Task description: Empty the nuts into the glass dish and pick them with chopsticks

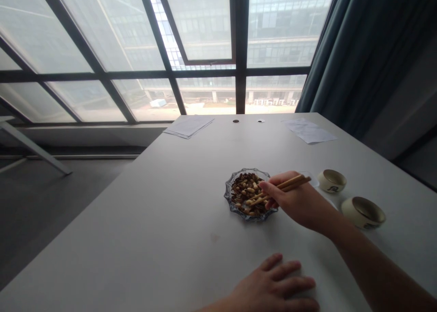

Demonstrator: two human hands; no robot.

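Observation:
My right hand (290,196) is closed around a pair of wooden chopsticks (288,183), held slanting with their tips down in a glass bowl (229,202). The bowl has a scalloped rim and holds dark striped sunflower seeds (242,181) mixed with pale peanuts (251,191). The chopstick tips are at a peanut near the middle of the bowl; whether they pinch it I cannot tell. Palm down near the table's front, my left hand (273,284) lies on the white surface, fingers spread, holding nothing.
Two cream bowls with dark markings, a smaller one (332,181) and a nearer one (363,213), stand right of my right hand. Behind that hand is a clear plastic piece (310,178), partly hidden. Papers (189,126) and another sheet (309,131) lie toward the far edge of the table (153,221).

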